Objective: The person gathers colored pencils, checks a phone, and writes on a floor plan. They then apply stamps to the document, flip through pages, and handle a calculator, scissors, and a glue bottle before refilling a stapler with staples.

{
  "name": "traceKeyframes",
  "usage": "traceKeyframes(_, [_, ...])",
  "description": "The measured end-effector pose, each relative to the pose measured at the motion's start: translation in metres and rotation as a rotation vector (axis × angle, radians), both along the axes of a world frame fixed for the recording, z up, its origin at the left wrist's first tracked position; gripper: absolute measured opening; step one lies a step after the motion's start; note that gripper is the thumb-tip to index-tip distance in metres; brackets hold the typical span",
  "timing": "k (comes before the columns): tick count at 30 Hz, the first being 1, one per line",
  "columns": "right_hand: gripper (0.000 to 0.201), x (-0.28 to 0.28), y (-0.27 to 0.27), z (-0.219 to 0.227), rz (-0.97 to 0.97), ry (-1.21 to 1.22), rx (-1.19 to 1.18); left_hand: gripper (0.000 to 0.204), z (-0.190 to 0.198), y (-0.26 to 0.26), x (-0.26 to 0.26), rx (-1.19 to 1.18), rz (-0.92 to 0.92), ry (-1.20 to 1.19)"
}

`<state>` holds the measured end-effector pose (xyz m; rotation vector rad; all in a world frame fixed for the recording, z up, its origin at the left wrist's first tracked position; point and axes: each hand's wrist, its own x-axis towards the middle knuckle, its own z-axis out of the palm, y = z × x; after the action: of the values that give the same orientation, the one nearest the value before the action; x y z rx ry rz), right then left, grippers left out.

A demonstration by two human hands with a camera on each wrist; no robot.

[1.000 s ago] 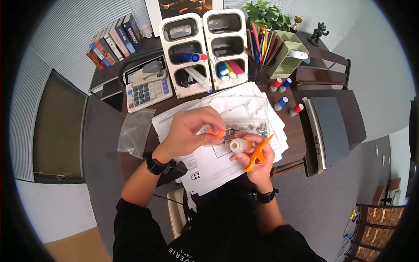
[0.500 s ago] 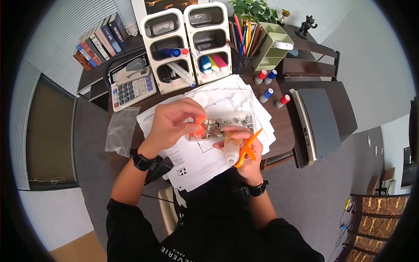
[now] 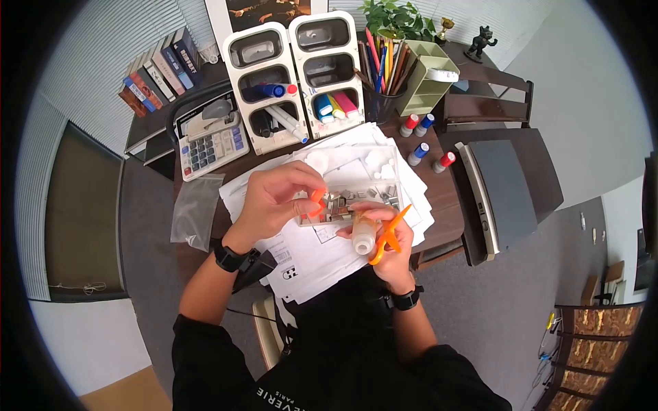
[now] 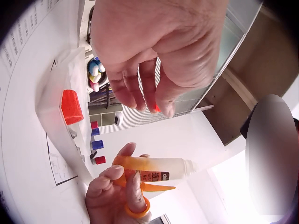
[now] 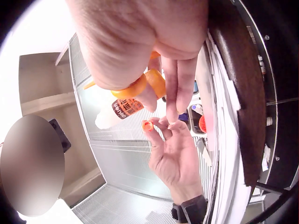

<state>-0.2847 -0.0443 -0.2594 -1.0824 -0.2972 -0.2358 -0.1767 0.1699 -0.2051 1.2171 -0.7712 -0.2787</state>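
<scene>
My left hand [image 3: 271, 198] pinches a small orange-red cap [image 5: 148, 126] between thumb and fingers, over the left end of the clear plastic box [image 4: 50, 102]. My right hand [image 3: 396, 259] grips a translucent glue bottle [image 4: 170, 168] with an orange label, its uncapped neck pointing toward my body. The same hand carries orange scissors [image 3: 391, 238], with the thumb through one loop. Bottle and cap are apart. The box's lid is raised; small metal pieces [image 3: 339, 204] fill its tray, and a red-orange piece [image 4: 71, 106] sits at its near end.
Papers [image 3: 308, 274] lie under the box. Two white organizers [image 3: 257, 137] with markers, a calculator [image 3: 212, 149] and a pencil holder [image 3: 381, 103] stand behind. Several small red- and blue-capped bottles [image 3: 418, 154] are at the right, near a dark grey device [image 3: 504, 195]. A plastic bag [image 3: 195, 212] lies left.
The glue bottle has turned in my right hand so its neck faces my body. My left hand has drawn back from the bottle, still pinching the cap. The head view has shifted a little.
</scene>
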Motion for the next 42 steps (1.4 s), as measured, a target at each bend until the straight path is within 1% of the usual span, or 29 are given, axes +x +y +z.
traceKeyframes(1, [0.043, 0.000, -0.002, -0.001, -0.002, -0.005, -0.001, 0.030, -0.001, -0.001, -0.001, -0.016, 0.003, -0.012])
traceKeyframes(2, [0.045, -0.001, -0.004, -0.003, -0.028, 0.012, -0.057, 0.026, -0.001, -0.001, 0.000, -0.032, 0.008, -0.022])
traceKeyframes(3, [0.046, 0.000, -0.003, -0.001, -0.052, 0.030, -0.111, 0.026, 0.000, -0.001, 0.000, -0.029, 0.009, -0.025])
traceKeyframes(4, [0.046, -0.001, -0.001, 0.002, -0.049, 0.031, -0.108, 0.027, 0.001, -0.001, 0.000, -0.030, 0.012, -0.031])
traceKeyframes(6, [0.051, -0.007, 0.006, 0.013, -0.065, 0.156, -0.077, 0.027, 0.000, -0.001, 0.000, -0.024, 0.020, -0.028])
traceKeyframes(8, [0.053, -0.007, 0.009, 0.014, -0.084, 0.144, -0.076, 0.027, -0.001, 0.000, 0.001, -0.013, -0.005, -0.043])
traceKeyframes(10, [0.053, -0.008, 0.006, 0.016, -0.073, 0.136, -0.212, 0.029, 0.000, 0.001, 0.000, 0.007, -0.001, -0.011])
traceKeyframes(12, [0.052, -0.009, 0.007, 0.015, -0.080, 0.139, -0.204, 0.032, -0.002, 0.000, -0.001, 0.026, -0.006, 0.025])
traceKeyframes(22, [0.047, -0.008, 0.007, 0.009, -0.076, 0.089, -0.182, 0.026, -0.004, -0.001, 0.000, 0.078, 0.085, 0.036])
traceKeyframes(24, [0.049, -0.008, 0.007, 0.010, -0.081, 0.094, -0.182, 0.026, -0.006, -0.001, 0.002, 0.078, 0.026, 0.030])
traceKeyframes(27, [0.051, -0.007, 0.005, 0.010, -0.054, 0.115, -0.154, 0.024, -0.003, -0.001, 0.002, 0.098, 0.050, 0.050])
traceKeyframes(29, [0.055, -0.008, 0.005, 0.009, -0.030, 0.093, -0.073, 0.023, -0.002, -0.001, 0.001, 0.105, 0.064, 0.054])
traceKeyframes(32, [0.061, -0.008, 0.007, 0.008, -0.031, 0.046, -0.029, 0.022, -0.002, -0.001, 0.001, 0.122, 0.059, 0.044])
traceKeyframes(33, [0.066, -0.008, 0.007, 0.008, -0.030, 0.059, -0.041, 0.023, -0.002, -0.001, 0.001, 0.120, 0.053, 0.045])
traceKeyframes(37, [0.069, -0.008, 0.006, 0.006, -0.033, 0.060, -0.015, 0.024, -0.004, -0.002, 0.001, 0.105, 0.041, 0.066])
traceKeyframes(42, [0.081, -0.009, 0.007, 0.008, -0.044, 0.080, -0.039, 0.023, -0.001, -0.001, 0.001, 0.121, 0.027, 0.065])
